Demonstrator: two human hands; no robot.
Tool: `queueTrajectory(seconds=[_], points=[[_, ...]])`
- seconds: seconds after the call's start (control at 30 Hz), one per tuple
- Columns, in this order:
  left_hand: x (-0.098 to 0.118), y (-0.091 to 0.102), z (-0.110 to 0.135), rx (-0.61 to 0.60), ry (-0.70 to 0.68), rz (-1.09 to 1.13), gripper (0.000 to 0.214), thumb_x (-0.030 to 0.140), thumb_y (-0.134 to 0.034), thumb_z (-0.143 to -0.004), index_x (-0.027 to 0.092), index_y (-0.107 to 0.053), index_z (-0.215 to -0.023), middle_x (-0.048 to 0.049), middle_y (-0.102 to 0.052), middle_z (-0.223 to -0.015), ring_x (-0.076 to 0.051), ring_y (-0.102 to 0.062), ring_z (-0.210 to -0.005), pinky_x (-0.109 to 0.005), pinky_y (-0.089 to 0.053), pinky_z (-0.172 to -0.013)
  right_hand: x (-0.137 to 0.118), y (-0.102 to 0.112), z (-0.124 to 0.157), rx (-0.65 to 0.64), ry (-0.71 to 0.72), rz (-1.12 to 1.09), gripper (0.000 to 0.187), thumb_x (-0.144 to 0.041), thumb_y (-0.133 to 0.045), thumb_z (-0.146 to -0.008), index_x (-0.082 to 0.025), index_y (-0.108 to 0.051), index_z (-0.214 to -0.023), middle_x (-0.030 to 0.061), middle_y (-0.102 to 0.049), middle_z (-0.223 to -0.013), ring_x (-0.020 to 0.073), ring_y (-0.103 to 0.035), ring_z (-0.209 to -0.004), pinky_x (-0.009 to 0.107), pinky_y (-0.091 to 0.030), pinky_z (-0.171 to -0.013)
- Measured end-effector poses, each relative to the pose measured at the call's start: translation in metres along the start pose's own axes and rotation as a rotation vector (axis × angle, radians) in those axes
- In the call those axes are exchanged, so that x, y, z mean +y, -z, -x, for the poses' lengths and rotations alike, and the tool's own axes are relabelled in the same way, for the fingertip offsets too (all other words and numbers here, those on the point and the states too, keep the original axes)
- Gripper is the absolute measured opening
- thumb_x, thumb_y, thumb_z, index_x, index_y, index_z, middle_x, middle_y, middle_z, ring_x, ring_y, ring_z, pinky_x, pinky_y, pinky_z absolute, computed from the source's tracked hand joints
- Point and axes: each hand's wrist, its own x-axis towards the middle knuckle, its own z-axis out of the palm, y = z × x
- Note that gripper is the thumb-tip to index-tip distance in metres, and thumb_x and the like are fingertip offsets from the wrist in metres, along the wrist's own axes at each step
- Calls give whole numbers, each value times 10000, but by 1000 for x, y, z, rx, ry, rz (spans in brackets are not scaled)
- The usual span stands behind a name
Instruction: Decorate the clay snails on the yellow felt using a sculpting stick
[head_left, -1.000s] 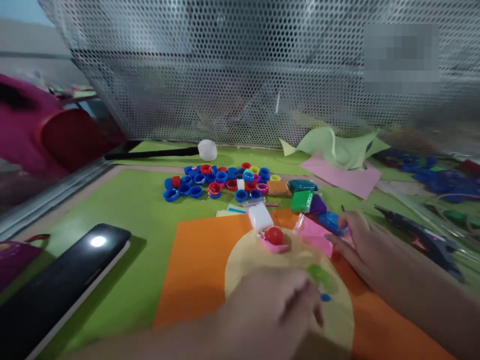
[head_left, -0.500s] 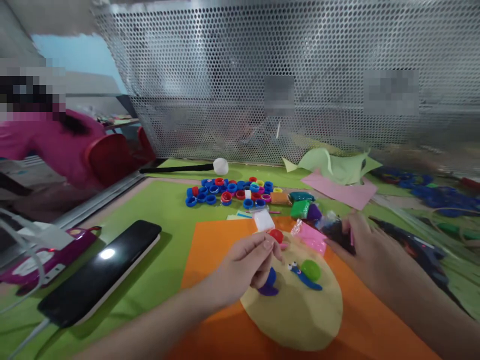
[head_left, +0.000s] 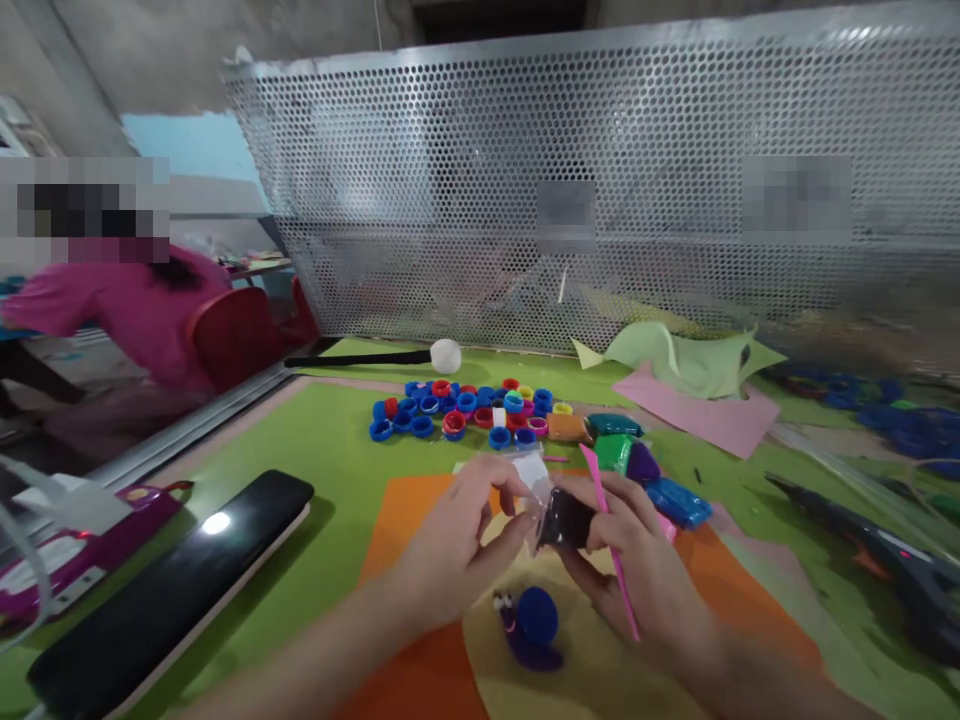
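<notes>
My right hand [head_left: 649, 555] grips a small clear packet of black modelling clay [head_left: 568, 520], and a thin pink stick tool [head_left: 621, 590] lies across its fingers. My left hand [head_left: 457, 535] pinches the packet's clear wrapper end between thumb and forefinger. Just below the hands a clay snail [head_left: 537, 616], with a blue shell, purple body and white eyes, lies on a round pale yellow piece [head_left: 499, 672]. That piece rests on an orange sheet [head_left: 409, 650]. Behind the fingers sits a packet of white clay [head_left: 531, 472], partly covered.
Bottle caps [head_left: 454, 425] cluster behind, beside more clay packets [head_left: 679, 502]. A glue gun [head_left: 877, 550] lies right, a black power bank [head_left: 172, 590] and purple device [head_left: 82, 560] left. Cut paper [head_left: 697, 400] and a perforated metal screen [head_left: 480, 220] stand behind. A person in pink [head_left: 142, 310] sits left.
My right hand has picked up the black clay packet and brought it left to the middle. My left hand has taken hold of its wrapper end. The view has tilted up slightly.
</notes>
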Motion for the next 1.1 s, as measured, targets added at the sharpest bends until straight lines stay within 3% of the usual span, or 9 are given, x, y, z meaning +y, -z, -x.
queueTrajectory(seconds=[0.23, 0.4, 0.57, 0.73, 0.87, 1.03, 1.1], points=[[-1, -5, -1, -14, 7, 10, 103, 134, -432, -856, 237, -425, -860, -5, -502, -873, -128, -511, -773, -207, -427, -558, 0, -1, 10, 5, -28, 7, 218, -79, -515, -773, -236, -365, -751, 79, -640, -1026, 266, -527, -981, 399, -501, -686], [6, -6, 3, -63, -23, -53, 148, 99, -506, -802, 241, -481, -834, 5, -529, -856, -114, -520, -717, -173, -403, -502, 0, 3, 11, -29, 35, 3, 280, -3, -520, -760, -242, -382, -714, 14, -623, -1135, 240, -541, -995, 402, -479, -763], [14, -6, 2, -7, -5, -63, 87, 142, -450, -847, 222, -454, -812, 1, -547, -810, -104, -545, -674, -177, -437, -503, 0, 5, 9, -20, 72, -12, 293, 1, -500, -788, -240, -360, -697, 39, -646, -1091, 203, -571, -916, 389, -466, -789], [15, -7, 2, 19, -46, -95, 171, 54, -463, -789, 222, -457, -820, 14, -562, -794, -88, -551, -651, -152, -433, -489, -2, 3, 8, 48, 105, -21, 272, -20, -469, -813, -233, -363, -679, 30, -649, -1084, 181, -560, -937, 364, -441, -825], [11, -5, 3, 55, -154, -143, 174, 45, -543, -762, 212, -543, -809, 3, -602, -795, -89, -562, -640, -140, -426, -473, -5, 6, 6, 79, 124, -10, 276, -29, -485, -811, -230, -376, -657, 34, -665, -1036, 193, -541, -974, 362, -422, -832], [6, 0, 4, 88, -247, -172, 125, 134, -646, -768, 207, -679, -863, -50, -664, -890, -153, -644, -802, -220, -530, -675, -8, 8, 1, 92, 149, 4, 298, -39, -492, -811, -228, -357, -625, 54, -659, -1058, 185, -549, -931, 349, -435, -800], [7, -1, 4, 98, -226, -164, 114, 123, -641, -768, 201, -695, -831, -63, -671, -918, -157, -653, -800, -197, -531, -606, -9, 7, 0, 96, 166, 9, 319, -45, -479, -829, -225, -344, -603, 61, -657, -1062, 175, -547, -933, 342, -436, -809]])
